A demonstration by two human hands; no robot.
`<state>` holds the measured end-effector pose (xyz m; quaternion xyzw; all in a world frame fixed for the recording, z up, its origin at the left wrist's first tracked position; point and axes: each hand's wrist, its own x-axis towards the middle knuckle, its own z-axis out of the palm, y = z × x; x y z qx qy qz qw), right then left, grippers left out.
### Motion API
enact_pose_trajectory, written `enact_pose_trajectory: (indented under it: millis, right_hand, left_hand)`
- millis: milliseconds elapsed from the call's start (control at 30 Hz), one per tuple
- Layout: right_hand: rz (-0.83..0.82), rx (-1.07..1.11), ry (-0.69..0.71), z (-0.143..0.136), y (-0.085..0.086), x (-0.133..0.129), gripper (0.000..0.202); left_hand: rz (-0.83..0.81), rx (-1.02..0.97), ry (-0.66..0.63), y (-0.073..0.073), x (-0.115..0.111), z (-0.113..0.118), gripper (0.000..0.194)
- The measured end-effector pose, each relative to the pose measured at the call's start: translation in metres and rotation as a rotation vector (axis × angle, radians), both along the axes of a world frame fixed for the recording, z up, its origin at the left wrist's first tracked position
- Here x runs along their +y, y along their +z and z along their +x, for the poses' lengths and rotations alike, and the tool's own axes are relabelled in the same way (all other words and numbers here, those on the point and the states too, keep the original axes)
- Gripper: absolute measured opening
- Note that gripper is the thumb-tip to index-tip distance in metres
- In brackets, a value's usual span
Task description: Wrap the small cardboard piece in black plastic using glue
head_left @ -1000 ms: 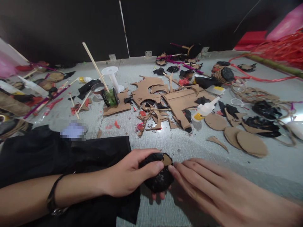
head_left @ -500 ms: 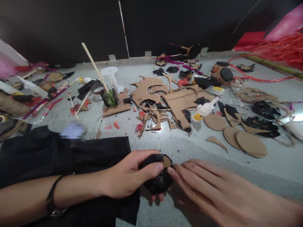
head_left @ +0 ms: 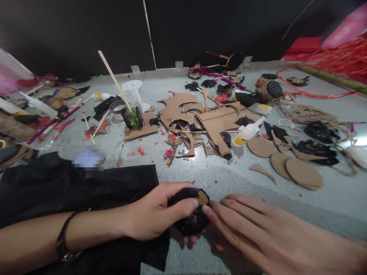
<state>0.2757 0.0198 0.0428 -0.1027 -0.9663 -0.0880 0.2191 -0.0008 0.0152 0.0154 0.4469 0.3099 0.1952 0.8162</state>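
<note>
A round black-wrapped disc with a patch of bare cardboard near its top right edge is in my left hand. The left thumb presses on its top face, and fingertips show below it. My right hand is at the disc's right edge, its thumb tip touching the black wrapping and its fingers stretched out side by side. Black sheet material lies under my left forearm.
Cut cardboard scraps cover the middle of the table. Cardboard discs and a glue bottle lie to the right. A white spool and a green roll with a stick stand back left.
The fingers of my right hand have shifted very slightly at the disc's right edge. My left hand keeps its hold on the disc, almost unmoved.
</note>
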Motion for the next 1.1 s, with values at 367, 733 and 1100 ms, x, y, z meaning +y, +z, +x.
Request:
enact_pose_trajectory:
  millis: [367, 733, 1100]
  right_hand:
    - [-0.028, -0.004, 0.008, -0.0017, 0.0015, -0.0013, 0.063]
    - [-0.036, -0.008, 0.013, -0.0026, 0.0014, 0.0010, 0.061]
    - [-0.063, -0.021, 0.048, -0.0017, -0.0011, -0.0016, 0.054]
  left_hand:
    - [-0.002, 0.023, 0.003, 0.0026, -0.0009, 0.0012, 0.052]
    - [-0.017, 0.038, 0.005, 0.0044, -0.0026, 0.0005, 0.053]
    - [0.014, 0.063, -0.016, 0.0068, -0.0011, 0.0013, 0.058]
